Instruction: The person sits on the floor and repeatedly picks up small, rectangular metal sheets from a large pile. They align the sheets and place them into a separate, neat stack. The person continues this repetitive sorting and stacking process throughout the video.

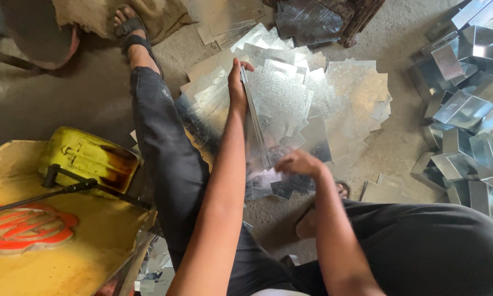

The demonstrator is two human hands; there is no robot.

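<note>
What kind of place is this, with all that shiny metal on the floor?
Probably a small sheet-metal workshop. Both hands, left hand and right hand, hold a stack of cut sheets over a floor pile; folded metal boxes lie nearby, beside a yellow machine.

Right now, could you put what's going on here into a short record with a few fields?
Place: concrete floor, seen from above, person seated
Left hand: grips the far end of a stack of cut metal sheets held on edge
Right hand: on the near end of the same stack
Beneath: loose pile of shiny metal sheets spread on the floor
Right side: folded metal boxes heaped together
Left side: yellow machine with a black lever
Legs: dark trousers, sandal on the outstretched foot
</note>
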